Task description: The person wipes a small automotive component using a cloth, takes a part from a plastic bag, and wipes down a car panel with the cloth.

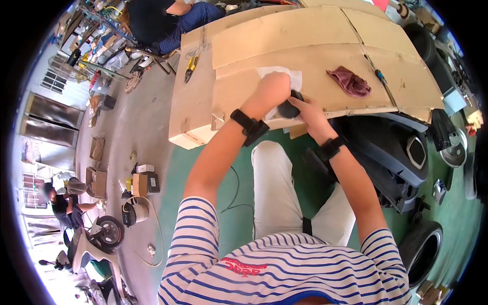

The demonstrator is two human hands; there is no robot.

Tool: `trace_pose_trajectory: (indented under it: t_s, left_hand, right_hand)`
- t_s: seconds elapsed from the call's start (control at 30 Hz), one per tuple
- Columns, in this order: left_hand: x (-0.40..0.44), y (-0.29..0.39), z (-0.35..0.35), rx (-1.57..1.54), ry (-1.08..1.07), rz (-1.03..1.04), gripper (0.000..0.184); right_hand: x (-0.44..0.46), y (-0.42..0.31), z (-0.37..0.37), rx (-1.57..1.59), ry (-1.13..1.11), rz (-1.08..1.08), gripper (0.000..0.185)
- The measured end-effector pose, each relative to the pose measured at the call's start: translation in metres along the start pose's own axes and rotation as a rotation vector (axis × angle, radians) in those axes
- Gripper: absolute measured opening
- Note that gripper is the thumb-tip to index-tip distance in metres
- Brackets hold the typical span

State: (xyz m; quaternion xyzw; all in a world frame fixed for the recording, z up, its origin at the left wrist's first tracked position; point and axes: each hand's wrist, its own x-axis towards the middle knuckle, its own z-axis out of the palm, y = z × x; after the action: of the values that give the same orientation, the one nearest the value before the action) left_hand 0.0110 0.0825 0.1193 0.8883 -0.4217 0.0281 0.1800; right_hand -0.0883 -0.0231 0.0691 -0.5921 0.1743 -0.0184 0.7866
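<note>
A dark rounded part (288,110), perhaps a small cover or mirror, sits between my hands near the front edge of the cardboard. My right hand (311,116) grips its right side, with the thumb over it. Curled into a fist, my left hand (275,88) is just above and to the left of the part; what its fingers hold is hidden. Beneath and behind that fist lies a white sheet (295,79), paper or cloth. The exact kind of the dark part cannot be made out.
Flattened cardboard (284,35) covers the work surface. On it lie yellow-handled pliers (190,69), a maroon rag (349,82) and a screwdriver (380,76). Black scooter panels (386,147) and a tyre (424,252) are at the right. Another person (152,23) sits at the far left end.
</note>
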Motion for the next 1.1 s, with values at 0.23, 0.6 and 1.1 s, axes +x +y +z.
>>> trace_pose_trajectory:
  t_s: [0.23,0.6,1.1]
  left_hand:
    - [-0.018,0.037,0.001,0.026,0.047,0.027,0.019]
    - [-0.060,0.027,-0.020,0.029,0.154,0.033,0.024]
    - [-0.121,-0.034,-0.023,-0.067,0.157,-0.102,0.036]
  right_hand:
    - [0.016,0.052,0.019,-0.674,0.208,-0.535,0.027]
    - [-0.038,0.005,0.012,-0.445,-0.197,-0.229,0.033]
    - [-0.036,0.070,0.052,-0.065,-0.001,-0.166,0.033]
